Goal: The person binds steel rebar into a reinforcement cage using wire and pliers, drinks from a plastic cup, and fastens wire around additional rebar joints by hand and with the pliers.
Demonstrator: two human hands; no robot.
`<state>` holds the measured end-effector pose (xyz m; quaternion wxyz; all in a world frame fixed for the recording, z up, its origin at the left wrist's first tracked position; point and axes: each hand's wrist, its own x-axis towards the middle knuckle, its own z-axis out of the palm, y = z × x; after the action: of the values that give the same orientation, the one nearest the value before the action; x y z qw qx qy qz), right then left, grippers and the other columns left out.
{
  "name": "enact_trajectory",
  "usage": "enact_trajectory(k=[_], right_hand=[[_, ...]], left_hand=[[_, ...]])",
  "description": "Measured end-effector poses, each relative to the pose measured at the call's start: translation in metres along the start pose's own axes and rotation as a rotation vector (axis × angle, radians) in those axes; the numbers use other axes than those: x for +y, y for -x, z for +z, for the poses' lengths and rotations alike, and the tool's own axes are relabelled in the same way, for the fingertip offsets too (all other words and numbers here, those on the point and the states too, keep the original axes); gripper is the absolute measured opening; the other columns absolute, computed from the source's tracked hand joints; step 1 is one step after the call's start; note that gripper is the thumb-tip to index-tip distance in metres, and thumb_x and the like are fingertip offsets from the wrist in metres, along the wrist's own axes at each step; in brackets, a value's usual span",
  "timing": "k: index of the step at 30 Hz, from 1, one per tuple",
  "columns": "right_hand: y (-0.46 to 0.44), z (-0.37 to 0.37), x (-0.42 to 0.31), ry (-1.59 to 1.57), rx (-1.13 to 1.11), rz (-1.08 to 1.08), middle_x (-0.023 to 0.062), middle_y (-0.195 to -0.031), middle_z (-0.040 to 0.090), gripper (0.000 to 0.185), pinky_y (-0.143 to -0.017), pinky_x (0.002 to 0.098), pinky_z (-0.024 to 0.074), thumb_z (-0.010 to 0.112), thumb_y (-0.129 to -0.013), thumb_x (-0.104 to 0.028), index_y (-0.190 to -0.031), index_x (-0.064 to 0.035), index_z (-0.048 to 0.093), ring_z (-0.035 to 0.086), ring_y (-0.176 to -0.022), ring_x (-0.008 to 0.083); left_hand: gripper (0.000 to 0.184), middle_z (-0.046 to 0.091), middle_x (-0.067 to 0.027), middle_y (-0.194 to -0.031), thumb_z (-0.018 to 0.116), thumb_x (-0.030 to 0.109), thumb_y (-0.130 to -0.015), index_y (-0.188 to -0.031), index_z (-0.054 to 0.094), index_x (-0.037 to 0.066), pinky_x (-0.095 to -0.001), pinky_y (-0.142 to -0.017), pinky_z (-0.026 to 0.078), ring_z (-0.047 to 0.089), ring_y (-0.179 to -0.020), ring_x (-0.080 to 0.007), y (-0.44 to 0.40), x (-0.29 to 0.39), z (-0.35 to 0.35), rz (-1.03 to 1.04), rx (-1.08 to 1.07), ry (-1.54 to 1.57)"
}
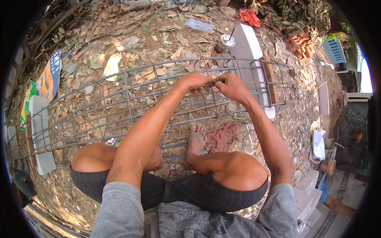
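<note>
A long cage of steel rebar (129, 95) stretches from left to right in front of me, its lengthwise bars joined by several square stirrups. My left hand (195, 82) is closed at one of the upper bars, fingertips pinched together beside a stirrup. Close against it, my right hand (232, 86) is closed too, thumb and fingers curled in at the same joint. The fingertips nearly meet, and whatever is pinched between them is too small and hidden to make out.
White blocks (246, 41) prop the cage at right, with another block (44, 152) at left. A plastic cup (225, 43) with a straw stands near the right block. Dry leaves cover the ground; a reddish cloth (222, 139) lies by my foot. Bricks (302, 43) are piled at upper right.
</note>
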<state>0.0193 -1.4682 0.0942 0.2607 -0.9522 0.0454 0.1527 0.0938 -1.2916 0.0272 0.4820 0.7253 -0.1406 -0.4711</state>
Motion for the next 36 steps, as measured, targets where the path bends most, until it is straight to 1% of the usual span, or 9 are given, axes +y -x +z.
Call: enact_trajectory(k=[5, 9, 11, 14, 17, 20, 31, 34, 36], right_hand=[[-0.005, -0.002, 0.002, 0.123, 0.009, -0.045, 0.0259, -0.086, 0.073, 0.029, -0.082, 0.0502, 0.0562, 0.064, -0.086, -0.022, -0.104, -0.0063, 0.081, 0.072, -0.085, 0.0431], [0.008, -0.007, -0.009, 0.371, 0.15, -0.19, 0.0258, -0.086, 0.073, 0.023, -0.081, 0.0531, 0.0558, 0.064, -0.09, -0.019, -0.1, -0.006, 0.08, 0.071, -0.085, 0.0456], [0.011, 0.0, -0.006, 0.302, 0.182, -0.186, 0.0254, -0.087, 0.073, 0.022, -0.08, 0.0534, 0.0556, 0.063, -0.092, -0.018, -0.1, -0.0058, 0.079, 0.071, -0.086, 0.0455], [0.011, 0.009, -0.006, 0.29, 0.243, -0.198, 0.0242, -0.088, 0.073, 0.022, -0.08, 0.053, 0.0553, 0.063, -0.094, -0.019, -0.101, -0.0056, 0.079, 0.071, -0.088, 0.0448], [0.009, 0.008, -0.001, 0.215, 0.199, -0.191, 0.0226, -0.088, 0.074, 0.022, -0.08, 0.0523, 0.0549, 0.065, -0.094, -0.021, -0.103, -0.0055, 0.079, 0.071, -0.089, 0.0436], [0.008, -0.001, -0.001, 0.201, 0.137, -0.169, 0.0219, -0.088, 0.074, 0.023, -0.08, 0.0518, 0.0542, 0.065, -0.095, -0.022, -0.104, -0.0055, 0.079, 0.071, -0.087, 0.0426], [0.019, -0.03, 0.002, 0.187, 0.071, -0.182, 0.0218, -0.086, 0.072, 0.027, -0.073, 0.0488, 0.0518, 0.072, -0.093, -0.029, -0.102, -0.0035, 0.078, 0.07, -0.08, 0.0416], [0.019, -0.023, -0.004, 0.167, 0.134, -0.303, 0.0206, -0.09, 0.072, 0.021, -0.072, 0.0481, 0.0528, 0.07, -0.092, -0.023, -0.098, -0.0038, 0.077, 0.07, -0.079, 0.0418], [0.022, -0.013, -0.013, 0.346, 0.184, -0.384, 0.0186, -0.089, 0.071, 0.02, -0.068, 0.0476, 0.0529, 0.069, -0.093, -0.02, -0.096, -0.002, 0.077, 0.071, -0.076, 0.0379]], left_hand=[[0.058, 0.08, -0.0044, -0.101, 0.053, 0.061, -0.101, -0.115, 0.078, 0.011, -0.0368, -0.075, 0.056, 0.069, -0.079, -0.0165, -0.01, -0.008, 0.003, 0.058, 0.031, -0.104], [0.06, 0.079, -0.0149, -0.1, 0.054, 0.061, -0.101, -0.103, 0.081, 0.007, -0.0417, -0.082, 0.055, 0.07, -0.082, -0.0256, -0.018, -0.01, 0.007, 0.14, 0.154, -0.283], [0.061, 0.078, -0.0193, -0.099, 0.054, 0.06, -0.101, -0.098, 0.082, 0.006, -0.0436, -0.085, 0.054, 0.07, -0.084, -0.0295, -0.016, -0.007, 0.008, 0.127, 0.189, -0.336], [0.063, 0.077, -0.0219, -0.096, 0.055, 0.061, -0.1, -0.092, 0.082, 0.005, -0.0462, -0.085, 0.054, 0.07, -0.082, -0.0287, -0.014, -0.007, 0.008, 0.148, 0.187, -0.285], [0.061, 0.078, -0.0184, -0.092, 0.055, 0.06, -0.101, -0.097, 0.082, 0.006, -0.0449, -0.082, 0.054, 0.068, -0.077, -0.0272, -0.008, -0.003, 0.006, 0.076, 0.16, -0.257], [0.058, 0.08, -0.0097, -0.087, 0.058, 0.057, -0.1, -0.099, 0.082, 0.004, -0.0404, -0.082, 0.057, 0.075, -0.084, -0.026, -0.013, -0.005, 0.009, 0.036, 0.157, -0.154], [0.058, 0.08, -0.0104, -0.092, 0.055, 0.059, -0.101, -0.094, 0.084, 0.009, -0.0437, -0.09, 0.056, 0.074, -0.092, -0.029, -0.023, -0.008, 0.01, 0.1, 0.174, -0.355], [0.06, 0.08, -0.011, -0.092, 0.055, 0.06, -0.1, -0.095, 0.084, 0.008, -0.0445, -0.09, 0.057, 0.075, -0.091, -0.0293, -0.024, -0.014, 0.009, 0.151, 0.182, -0.323], [0.061, 0.08, -0.011, -0.091, 0.055, 0.061, -0.099, -0.094, 0.084, 0.008, -0.0443, -0.089, 0.057, 0.075, -0.09, -0.0292, -0.026, -0.013, 0.01, 0.156, 0.183, -0.312]])
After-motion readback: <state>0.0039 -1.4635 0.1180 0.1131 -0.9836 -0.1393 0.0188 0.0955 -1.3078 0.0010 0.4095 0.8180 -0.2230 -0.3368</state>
